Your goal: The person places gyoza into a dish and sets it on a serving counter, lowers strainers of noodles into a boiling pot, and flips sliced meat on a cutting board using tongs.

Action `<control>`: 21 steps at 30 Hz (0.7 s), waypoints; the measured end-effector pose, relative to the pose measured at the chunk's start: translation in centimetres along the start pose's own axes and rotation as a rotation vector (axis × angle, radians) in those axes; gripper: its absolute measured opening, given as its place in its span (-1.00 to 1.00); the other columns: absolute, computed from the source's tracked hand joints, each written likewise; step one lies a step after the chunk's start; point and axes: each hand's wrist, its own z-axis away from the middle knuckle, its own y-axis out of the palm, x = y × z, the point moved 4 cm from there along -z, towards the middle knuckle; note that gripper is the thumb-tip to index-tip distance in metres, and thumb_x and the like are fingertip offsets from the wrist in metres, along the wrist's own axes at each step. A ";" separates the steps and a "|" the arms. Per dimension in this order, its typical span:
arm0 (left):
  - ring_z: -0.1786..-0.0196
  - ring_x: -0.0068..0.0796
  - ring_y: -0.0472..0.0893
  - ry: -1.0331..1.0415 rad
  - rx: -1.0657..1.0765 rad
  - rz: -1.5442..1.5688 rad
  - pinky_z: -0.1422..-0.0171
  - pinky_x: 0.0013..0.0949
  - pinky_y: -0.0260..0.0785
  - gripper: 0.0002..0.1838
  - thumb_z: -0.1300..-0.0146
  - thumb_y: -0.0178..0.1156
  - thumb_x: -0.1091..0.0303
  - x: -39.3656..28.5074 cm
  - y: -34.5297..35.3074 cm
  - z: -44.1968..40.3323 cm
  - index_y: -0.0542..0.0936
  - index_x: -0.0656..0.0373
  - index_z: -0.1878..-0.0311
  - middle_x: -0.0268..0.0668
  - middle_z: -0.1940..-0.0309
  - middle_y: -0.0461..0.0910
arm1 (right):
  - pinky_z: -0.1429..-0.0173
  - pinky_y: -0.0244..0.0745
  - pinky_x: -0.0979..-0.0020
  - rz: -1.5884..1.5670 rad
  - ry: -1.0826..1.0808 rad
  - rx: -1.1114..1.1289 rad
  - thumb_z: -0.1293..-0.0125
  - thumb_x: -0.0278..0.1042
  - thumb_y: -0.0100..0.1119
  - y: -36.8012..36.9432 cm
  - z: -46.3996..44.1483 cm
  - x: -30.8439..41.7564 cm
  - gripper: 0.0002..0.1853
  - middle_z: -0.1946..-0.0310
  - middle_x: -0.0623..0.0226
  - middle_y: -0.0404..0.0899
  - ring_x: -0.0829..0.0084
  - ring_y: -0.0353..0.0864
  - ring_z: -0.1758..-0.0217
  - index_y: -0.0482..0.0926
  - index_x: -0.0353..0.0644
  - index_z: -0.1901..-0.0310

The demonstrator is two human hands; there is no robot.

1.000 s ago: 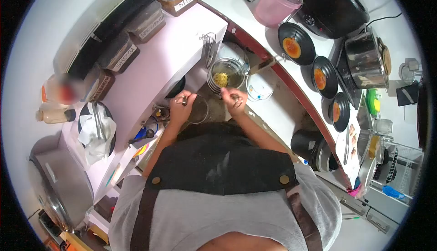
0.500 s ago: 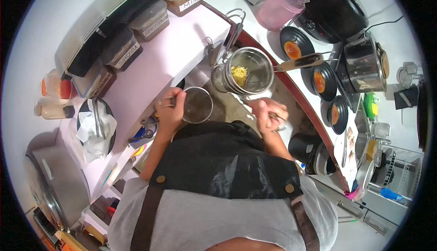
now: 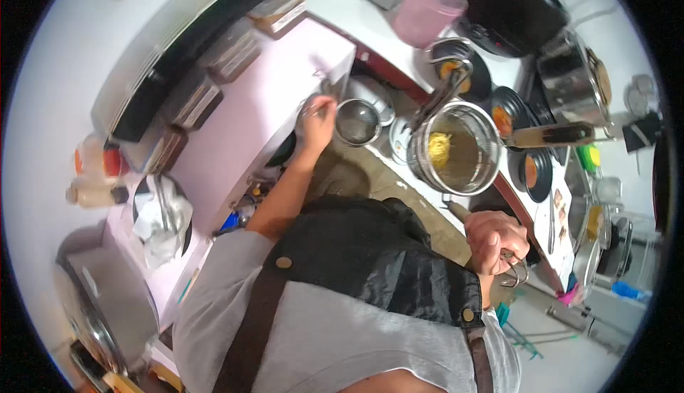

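My right hand [image 3: 496,240] is closed round the handle of a noodle strainer [image 3: 467,188], with a metal hook poking out below my fist. Yellow noodles [image 3: 439,149] lie in the deep metal basket, held in front of me to the right. A wooden handle [image 3: 552,135] juts rightward from the basket's rim, and a dark handle rises from its far side; whether several baskets are nested cannot be made out. My left hand [image 3: 318,123], closed, grips the handle of a smaller round mesh strainer [image 3: 358,123] beside the pale counter.
Black bowls [image 3: 536,176] with orange-brown sauce line the right-hand counter, near a pink pitcher [image 3: 428,9] and a steel pot [image 3: 573,79]. Labelled tubs [image 3: 196,104] stand along the left counter [image 3: 267,94]. A bowl with white cloth or paper [image 3: 160,215] sits nearer.
My right hand has carried the noodle strainer to the right and closer to me. My left hand has moved forward and right with the smaller strainer. The view has shifted a little.
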 end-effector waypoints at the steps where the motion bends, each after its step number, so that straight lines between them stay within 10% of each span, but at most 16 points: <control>1: 0.16 -0.24 0.58 0.048 -0.070 -0.108 -0.02 -0.24 0.36 -0.84 -0.16 0.28 0.33 3.6 0.5 1.3 0.60 0.21 0.28 -0.12 0.34 0.59 | 0.48 0.57 0.31 -0.012 -0.004 -0.009 -0.21 -0.52 0.07 -0.2 0.1 0.4 -0.73 0.76 0.25 0.47 0.31 0.54 0.70 0.39 -0.23 0.65; 3: 0.04 0.04 0.54 -0.036 0.276 -0.527 -0.11 -0.03 0.32 -0.56 -0.04 0.33 0.07 4.3 -0.2 3.7 0.62 0.22 0.13 0.03 0.14 0.58 | 0.46 0.59 0.31 -0.018 0.020 -0.042 -0.17 -0.54 0.13 -1.2 0.8 0.9 -0.72 0.76 0.27 0.47 0.30 0.55 0.68 0.40 -0.23 0.68; 6: 0.06 -0.02 0.55 -0.135 0.619 -0.255 -0.12 -0.13 0.35 -0.40 -0.03 0.33 -0.06 5.3 -1.5 8.9 0.57 0.24 0.00 0.00 0.13 0.59 | 0.49 0.55 0.34 -0.054 0.094 -0.068 -0.12 -0.55 0.18 -2.3 1.6 1.4 -0.75 0.76 0.28 0.46 0.29 0.56 0.67 0.44 -0.23 0.69; 7: 0.01 -0.20 0.56 -0.431 1.038 -0.735 -0.13 -0.22 0.36 -0.42 -0.06 0.33 0.03 3.6 -1.8 10.1 0.52 0.23 -0.06 -0.04 0.10 0.58 | 0.51 0.54 0.35 -0.076 0.105 -0.042 -0.11 -0.56 0.19 -2.6 1.6 1.4 -0.75 0.76 0.28 0.46 0.29 0.55 0.68 0.45 -0.23 0.69; 13: -0.18 -0.27 0.42 -0.193 0.586 0.558 -0.22 -0.24 0.26 -0.40 -0.18 0.21 0.21 -11.8 0.5 7.5 0.34 0.30 -0.23 -0.15 -0.08 0.46 | 0.67 0.27 0.50 -0.038 0.054 -0.050 -0.04 -0.66 0.27 -6.0 5.2 0.4 -0.69 0.78 0.36 0.44 0.48 0.45 0.75 0.42 -0.17 0.74; 15: -0.19 -0.25 0.41 -0.090 0.797 0.954 -0.27 -0.24 0.21 -0.32 -0.20 0.11 0.05 -17.5 4.5 5.4 0.30 0.37 -0.24 -0.08 -0.11 0.44 | 0.69 0.21 0.50 -0.063 0.032 -0.027 -0.05 -0.66 0.27 -7.8 7.0 0.4 -0.67 0.81 0.41 0.41 0.53 0.41 0.78 0.41 -0.14 0.75; 17: -0.18 -0.28 0.43 -0.238 0.928 1.012 -0.31 -0.26 0.16 -0.21 -0.28 -0.13 -0.24 -17.6 8.7 4.5 0.33 0.38 -0.21 -0.10 -0.07 0.47 | 0.69 0.11 0.45 -0.062 0.029 -0.014 -0.05 -0.66 0.26 -10.0 9.1 1.5 -0.63 0.82 0.38 0.35 0.47 0.36 0.80 0.35 -0.12 0.77; 21: -0.04 -0.33 0.51 -0.164 0.857 0.545 -0.24 -0.35 0.23 -0.35 -0.38 -0.22 -0.09 -23.5 16.6 5.3 0.36 0.36 -0.18 -0.12 0.01 0.50 | 0.66 0.23 0.35 -0.098 0.012 -0.019 -0.04 -0.74 0.17 -15.0 13.4 5.0 -0.64 0.80 0.29 0.33 0.30 0.38 0.76 0.31 -0.19 0.77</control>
